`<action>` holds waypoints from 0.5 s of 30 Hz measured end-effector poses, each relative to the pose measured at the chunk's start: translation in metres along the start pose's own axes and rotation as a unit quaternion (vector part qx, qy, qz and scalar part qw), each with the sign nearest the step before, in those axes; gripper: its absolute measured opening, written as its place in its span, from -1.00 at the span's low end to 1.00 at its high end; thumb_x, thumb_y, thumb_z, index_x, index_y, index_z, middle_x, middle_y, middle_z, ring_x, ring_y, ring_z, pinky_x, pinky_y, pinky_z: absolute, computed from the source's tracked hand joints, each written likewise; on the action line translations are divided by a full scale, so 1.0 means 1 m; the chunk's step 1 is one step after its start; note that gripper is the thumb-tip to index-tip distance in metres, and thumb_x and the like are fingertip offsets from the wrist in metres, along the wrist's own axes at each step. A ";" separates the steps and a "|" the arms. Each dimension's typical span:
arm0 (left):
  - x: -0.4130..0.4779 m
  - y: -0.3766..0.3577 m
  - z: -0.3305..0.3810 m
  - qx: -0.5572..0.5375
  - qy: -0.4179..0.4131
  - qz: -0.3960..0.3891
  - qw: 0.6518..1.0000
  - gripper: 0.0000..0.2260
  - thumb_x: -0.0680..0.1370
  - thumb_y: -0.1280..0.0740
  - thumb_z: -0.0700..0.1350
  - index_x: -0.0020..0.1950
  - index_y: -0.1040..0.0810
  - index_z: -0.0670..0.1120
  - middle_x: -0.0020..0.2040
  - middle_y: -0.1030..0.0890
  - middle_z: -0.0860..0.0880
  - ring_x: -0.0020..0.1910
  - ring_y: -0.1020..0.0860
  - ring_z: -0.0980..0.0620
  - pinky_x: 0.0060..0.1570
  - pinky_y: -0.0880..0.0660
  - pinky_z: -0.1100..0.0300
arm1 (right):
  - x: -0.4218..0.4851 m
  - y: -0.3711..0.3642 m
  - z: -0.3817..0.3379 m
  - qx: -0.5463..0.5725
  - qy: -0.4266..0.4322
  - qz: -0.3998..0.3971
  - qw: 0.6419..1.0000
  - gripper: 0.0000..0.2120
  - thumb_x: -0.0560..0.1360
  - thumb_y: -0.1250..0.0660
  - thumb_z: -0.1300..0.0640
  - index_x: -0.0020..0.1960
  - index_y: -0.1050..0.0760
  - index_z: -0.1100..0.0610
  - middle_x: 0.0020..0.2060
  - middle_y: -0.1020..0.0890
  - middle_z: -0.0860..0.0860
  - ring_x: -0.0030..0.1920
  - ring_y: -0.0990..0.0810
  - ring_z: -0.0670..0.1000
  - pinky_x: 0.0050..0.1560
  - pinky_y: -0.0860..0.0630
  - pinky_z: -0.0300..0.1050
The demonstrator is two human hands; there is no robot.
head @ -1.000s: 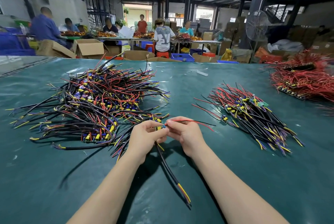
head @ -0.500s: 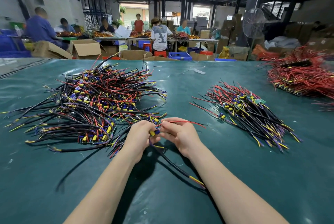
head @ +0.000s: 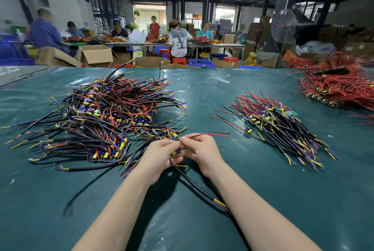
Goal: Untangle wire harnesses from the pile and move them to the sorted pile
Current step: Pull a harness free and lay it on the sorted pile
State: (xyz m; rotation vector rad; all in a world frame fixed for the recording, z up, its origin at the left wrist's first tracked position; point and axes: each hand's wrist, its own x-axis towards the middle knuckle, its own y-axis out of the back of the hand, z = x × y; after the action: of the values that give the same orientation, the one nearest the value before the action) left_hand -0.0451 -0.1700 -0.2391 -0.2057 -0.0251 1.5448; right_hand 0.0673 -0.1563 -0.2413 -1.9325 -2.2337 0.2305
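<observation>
Three heaps of wiring lie on the green worktop. The largest, the tangled pile, is at the left: black, red, yellow and purple leads crossing in all directions, with small boards carrying yellow components among them. The sorted pile lies at centre right, well apart from the first, its harnesses laid roughly parallel. A third, red-wired heap sits at the far right edge, partly cut off by the frame.

One harness is in hand, held above the worktop just beside the near edge of the tangled pile. The left hand has its grip closed, fingers curled round the small board end. The right hand pinches the harness's red lead between thumb and forefinger, and the lead runs free to the right. One black cable of the same harness trails down between the forearms and ends, with yellow and red cores showing, beside the right forearm.

One white scrap lies on the far part of the worktop.

Six people are at tables beyond. The print on the back of one white shirt is too blurred to read. Also visible behind are one pedestal fan, several open cardboard boxes and a blue crate. Any labels on the boards are too small to tell.
</observation>
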 end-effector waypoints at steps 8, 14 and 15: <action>-0.001 0.002 0.000 0.014 -0.014 0.036 0.999 -0.79 0.48 -0.23 -0.37 -0.34 -0.52 -0.25 -0.40 -0.43 -0.15 -0.48 -0.35 -0.01 -0.48 -0.45 0.28 | -0.001 -0.005 0.000 0.001 0.006 0.065 0.998 -0.77 0.48 -0.27 0.40 -0.33 -0.47 0.24 -0.52 -0.57 0.02 -0.56 -0.55 -0.15 -0.47 -0.50 -0.37; -0.002 -0.002 0.001 0.024 0.002 0.080 0.997 -0.79 0.44 -0.28 -0.33 -0.40 -0.50 -0.18 -0.50 -0.47 -0.07 -0.61 -0.40 0.09 -0.58 -0.38 0.33 | 0.001 -0.004 -0.002 -0.048 0.014 0.020 0.999 -0.73 0.57 -0.15 0.34 -0.28 -0.44 0.22 -0.39 -0.54 0.09 -0.55 -0.53 -0.18 -0.52 -0.44 -0.36; -0.003 -0.002 0.001 0.030 0.002 0.083 0.996 -0.80 0.45 -0.31 -0.29 -0.39 -0.52 -0.16 -0.48 -0.49 -0.06 -0.61 -0.41 0.11 -0.58 -0.38 0.34 | 0.000 -0.004 -0.003 -0.055 0.019 0.008 0.998 -0.73 0.57 -0.15 0.34 -0.28 -0.45 0.21 -0.41 -0.55 0.07 -0.54 -0.54 -0.18 -0.52 -0.43 -0.36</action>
State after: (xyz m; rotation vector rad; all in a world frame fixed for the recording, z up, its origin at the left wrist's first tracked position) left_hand -0.0431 -0.1725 -0.2376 -0.1656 0.0422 1.7089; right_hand 0.0644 -0.1564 -0.2378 -1.9926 -2.2517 0.0735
